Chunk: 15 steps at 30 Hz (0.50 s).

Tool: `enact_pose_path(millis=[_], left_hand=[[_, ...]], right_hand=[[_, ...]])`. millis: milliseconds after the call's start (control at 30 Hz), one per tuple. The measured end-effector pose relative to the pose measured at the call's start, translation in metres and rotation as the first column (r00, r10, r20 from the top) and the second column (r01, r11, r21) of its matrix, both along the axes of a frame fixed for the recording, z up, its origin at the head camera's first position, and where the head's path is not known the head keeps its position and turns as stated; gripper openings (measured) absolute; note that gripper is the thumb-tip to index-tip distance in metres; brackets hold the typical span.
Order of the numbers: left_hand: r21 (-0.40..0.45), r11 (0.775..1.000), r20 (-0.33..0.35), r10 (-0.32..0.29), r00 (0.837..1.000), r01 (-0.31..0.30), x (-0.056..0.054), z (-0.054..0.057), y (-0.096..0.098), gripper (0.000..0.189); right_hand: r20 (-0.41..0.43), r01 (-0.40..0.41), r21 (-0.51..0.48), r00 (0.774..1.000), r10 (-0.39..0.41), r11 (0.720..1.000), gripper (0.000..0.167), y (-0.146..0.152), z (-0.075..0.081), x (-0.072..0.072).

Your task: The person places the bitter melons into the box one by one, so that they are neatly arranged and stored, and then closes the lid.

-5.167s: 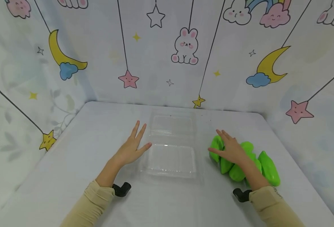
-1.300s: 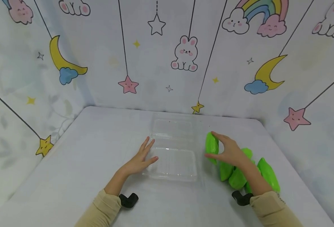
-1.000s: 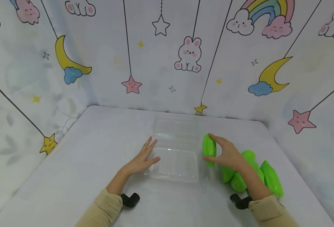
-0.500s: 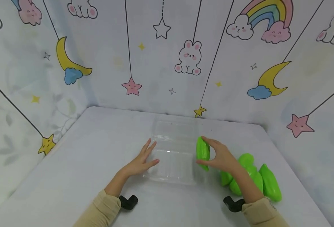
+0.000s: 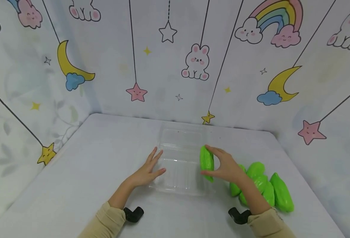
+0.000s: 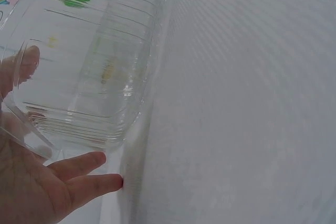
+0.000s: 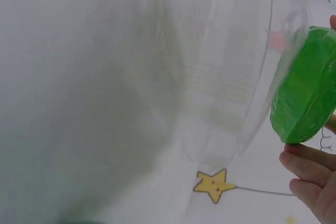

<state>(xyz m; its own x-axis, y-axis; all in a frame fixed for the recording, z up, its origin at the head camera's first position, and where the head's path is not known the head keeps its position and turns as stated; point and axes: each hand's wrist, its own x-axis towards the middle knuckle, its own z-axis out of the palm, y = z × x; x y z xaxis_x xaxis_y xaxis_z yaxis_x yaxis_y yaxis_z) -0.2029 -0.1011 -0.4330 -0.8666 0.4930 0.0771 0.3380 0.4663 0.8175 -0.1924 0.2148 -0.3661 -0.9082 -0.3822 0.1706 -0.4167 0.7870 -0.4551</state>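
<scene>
A glossy bright-green oblong piece with a pointed end [image 5: 206,160] is pinched upright between the thumb and fingers of my right hand [image 5: 227,167]. It overlaps the right edge of a clear plastic clamshell box [image 5: 178,175], which lies with its lid folded back, away from me. The right wrist view shows the green piece [image 7: 307,85] beside the box's clear wall [image 7: 226,72], fingers [image 7: 307,166] at its end. At the box's left edge, my left hand [image 5: 142,173] has its fingers spread. In the left wrist view its straight fingers [image 6: 97,186] lie beside the box's corner [image 6: 100,124].
Several similar green pieces [image 5: 256,170] lie in a heap on the table's right side, partly behind my right forearm. A cartoon-printed cloth [image 5: 163,66] hangs behind and at both sides of the white table [image 5: 73,191]. Black wrist mounts [image 5: 134,215] stick out from both cuffs.
My right hand has reached the heap, taken one green piece from its left end and carried it leftward to the box's right edge. My left hand has shifted slightly nearer the box.
</scene>
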Motion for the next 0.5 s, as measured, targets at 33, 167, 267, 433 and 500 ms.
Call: enact_pose_path(millis=[33, 167, 267, 433, 500], left_hand=[[0.000, 1.000, 0.000, 0.000, 1.000, 0.000, 0.000, 0.000, 0.000, 0.075], [0.000, 1.000, 0.001, 0.002, 1.000, -0.002, -0.002, -0.001, -0.001, 0.073], [0.000, 1.000, 0.004, 0.001, 1.000, -0.001, -0.002, -0.001, -0.001, 0.072], [0.007, 1.000, 0.008, -0.004, 1.000, 0.004, -0.002, -0.001, -0.001, 0.072], [0.011, 1.000, 0.010, -0.005, 1.000, 0.005, -0.002, -0.002, -0.001, 0.073]], right_hand=[[-0.005, -0.005, -0.004, 1.000, 0.005, 1.000, 0.096, -0.002, -0.001, 0.000], [-0.025, -0.031, -0.022, 0.999, 0.030, 0.999, 0.095, -0.010, -0.004, -0.002], [-0.035, -0.048, -0.029, 0.998, 0.047, 0.998, 0.095, -0.015, -0.004, -0.003], [-0.029, -0.059, -0.025, 0.998, 0.059, 0.998, 0.095, -0.021, -0.006, -0.004], [-0.023, -0.060, -0.023, 0.998, 0.059, 0.998, 0.096, -0.024, -0.007, -0.005]])
